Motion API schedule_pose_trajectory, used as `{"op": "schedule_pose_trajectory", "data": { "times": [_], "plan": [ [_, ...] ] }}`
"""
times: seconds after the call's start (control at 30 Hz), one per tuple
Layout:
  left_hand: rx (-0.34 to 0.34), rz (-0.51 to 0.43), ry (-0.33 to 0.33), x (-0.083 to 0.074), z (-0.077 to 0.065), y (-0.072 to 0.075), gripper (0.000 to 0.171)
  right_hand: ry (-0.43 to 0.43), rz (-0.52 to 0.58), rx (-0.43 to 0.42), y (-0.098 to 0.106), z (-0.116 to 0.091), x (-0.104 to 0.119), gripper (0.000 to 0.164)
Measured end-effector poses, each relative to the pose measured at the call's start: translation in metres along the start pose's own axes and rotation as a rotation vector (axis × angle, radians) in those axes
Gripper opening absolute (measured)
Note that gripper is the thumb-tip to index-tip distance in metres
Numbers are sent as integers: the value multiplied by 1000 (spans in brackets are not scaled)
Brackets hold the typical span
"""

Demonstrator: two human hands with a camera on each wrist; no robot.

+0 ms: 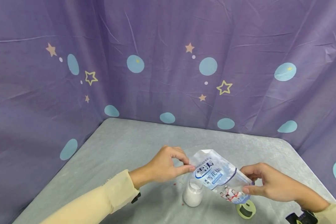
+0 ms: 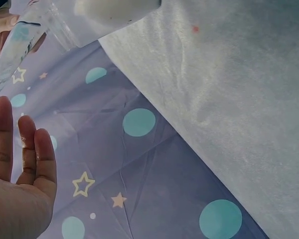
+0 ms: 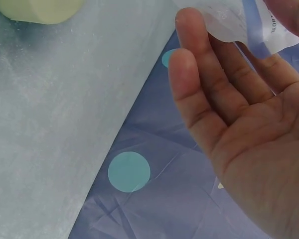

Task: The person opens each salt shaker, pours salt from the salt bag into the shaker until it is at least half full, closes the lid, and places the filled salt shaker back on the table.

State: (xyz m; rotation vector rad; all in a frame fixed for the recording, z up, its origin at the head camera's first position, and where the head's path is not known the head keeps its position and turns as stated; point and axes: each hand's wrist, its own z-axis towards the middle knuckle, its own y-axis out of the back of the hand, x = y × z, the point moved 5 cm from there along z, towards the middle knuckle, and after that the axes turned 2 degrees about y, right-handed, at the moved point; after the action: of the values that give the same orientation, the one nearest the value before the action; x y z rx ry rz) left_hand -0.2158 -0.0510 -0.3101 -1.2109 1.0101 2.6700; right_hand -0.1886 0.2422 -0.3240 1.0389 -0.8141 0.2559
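A white and blue printed plastic salt bag (image 1: 217, 174) slants above a small glass jar (image 1: 193, 196), its upper left end over the jar's mouth. Pinched between thumb and fingers of my left hand (image 1: 168, 165) is the left edge of the bag. My right hand (image 1: 271, 183) grips the other end, thumb on the printed face. White grains fill much of the jar, which stands upright and uncapped. In the left wrist view the bag (image 2: 12, 57) leans close to the jar's clear neck (image 2: 60, 25). The right wrist view catches only a bag corner (image 3: 229, 20) by the fingers.
A light green lid (image 1: 245, 210) with a dark panel lies on the table right of the jar, just below the bag. Small red specks dot the grey table cover (image 1: 145, 133). Purple patterned curtain (image 1: 162, 87) hangs behind and beside the table.
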Motion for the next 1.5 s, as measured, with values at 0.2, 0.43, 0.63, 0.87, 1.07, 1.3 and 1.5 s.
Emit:
{"op": "schedule_pose_trajectory", "data": {
  "times": [0.2,0.43,0.63,0.87,1.07,1.3,1.5],
  "plan": [
    [-2,-8,3,-3,3,0,8,-7,-47,-15,-4,0,-4,30],
    [2,21,-1,-10,9,0,7,-33,-117,-52,-7,0,-7,27],
    [-5,38,-21,-16,16,0,6,-68,-184,-72,-8,1,-7,27],
    [-20,71,-41,-22,23,1,6,-99,-301,-122,-9,5,-9,29],
    [-53,122,-64,-26,28,2,5,-91,-345,-169,-11,8,-13,29],
    [-95,178,-65,-28,32,5,5,-213,-352,-193,-11,12,-20,28],
    [-127,265,-80,-28,37,5,6,-311,-330,-243,-13,16,-27,24]
  ]
}}
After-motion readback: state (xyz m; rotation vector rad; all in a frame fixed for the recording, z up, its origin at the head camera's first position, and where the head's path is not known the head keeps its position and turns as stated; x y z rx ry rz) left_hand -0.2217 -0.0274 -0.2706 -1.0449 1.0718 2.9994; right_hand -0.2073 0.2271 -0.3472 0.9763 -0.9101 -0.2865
